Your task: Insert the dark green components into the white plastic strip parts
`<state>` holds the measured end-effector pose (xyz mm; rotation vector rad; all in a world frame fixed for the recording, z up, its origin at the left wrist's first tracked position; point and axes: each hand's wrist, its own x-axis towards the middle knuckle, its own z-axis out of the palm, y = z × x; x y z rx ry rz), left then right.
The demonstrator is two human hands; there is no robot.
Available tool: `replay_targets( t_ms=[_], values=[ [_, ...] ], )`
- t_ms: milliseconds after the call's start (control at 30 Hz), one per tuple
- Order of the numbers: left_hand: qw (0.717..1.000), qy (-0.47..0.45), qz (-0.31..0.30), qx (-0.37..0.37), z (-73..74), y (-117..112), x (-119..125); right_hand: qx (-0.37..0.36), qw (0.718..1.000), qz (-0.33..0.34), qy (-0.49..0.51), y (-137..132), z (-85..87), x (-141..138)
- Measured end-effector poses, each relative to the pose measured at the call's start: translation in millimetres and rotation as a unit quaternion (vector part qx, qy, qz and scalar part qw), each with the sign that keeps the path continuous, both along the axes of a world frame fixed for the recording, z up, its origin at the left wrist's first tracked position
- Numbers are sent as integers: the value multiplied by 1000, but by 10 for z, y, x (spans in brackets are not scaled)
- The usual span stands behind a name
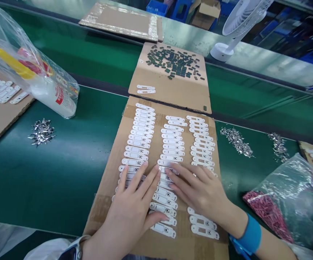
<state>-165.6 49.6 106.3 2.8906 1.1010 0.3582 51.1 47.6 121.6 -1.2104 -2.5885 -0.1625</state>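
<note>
My left hand (134,206) lies palm down with fingers outstretched, over the left and middle columns of flat white plastic strips. Its fingertips rest near the middle column. My right hand (204,187) reaches in from the right, fingers extended and slightly bent, its tips touching strips in the middle column. The strips stand in three columns on a cardboard sheet (101,216): left (140,133), middle (172,147) and right (203,146). Many left and middle strips show a rectangular insert and a small dark ring; the right ones have open slots. Both hands cover some strips.
Beyond lies cardboard (170,95) with small dark chips (179,68) and two strips. Shiny metal bits lie left (42,132) and right (236,141). A bagged white bottle (53,95), a bag of pinkish-red pieces (269,213) and a fan (221,52) stand around the green table (50,187).
</note>
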Motion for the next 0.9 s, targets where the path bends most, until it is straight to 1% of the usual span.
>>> replay_targets(
  t_ms=[67, 133, 200, 300, 433, 533, 633, 700, 767, 833, 900],
  values=[
    [1000, -6, 1, 14, -8, 0, 7, 5, 1000, -1, -23, -29, -18, -11],
    [1000, -8, 4, 29, -21, 1, 13, 1, 1000, -14, -12, -46, -22, -15],
    [999, -11, 5, 44, -27, 0, 10, 4, 999, -24, 20, -54, -1, 2],
    [998, -15, 8, 57, -2, -16, -31, 14, 995, -51, 87, -73, 80, 81],
    [997, -3, 22, 72, 71, -92, -152, 21, 981, -119, 154, -159, 212, 233],
    [996, 15, 25, 87, 93, -204, -272, 30, 977, -138, 158, -283, 279, 328],
    [995, 17, 37, 86, 58, -317, -436, 27, 974, -162, 153, -449, 299, 398],
    [995, 9, 70, 71, 10, -354, -580, 19, 971, -185, 153, -578, 270, 437],
    [992, 0, 117, 55, -45, -356, -737, -14, 965, -214, 152, -722, 194, 470],
    [988, -3, 150, 43, -95, -346, -873, -60, 954, -248, 156, -878, 68, 495],
    [988, 0, 149, 35, -134, -356, -962, -100, 938, -289, 165, -1041, -89, 508]
  ],
)
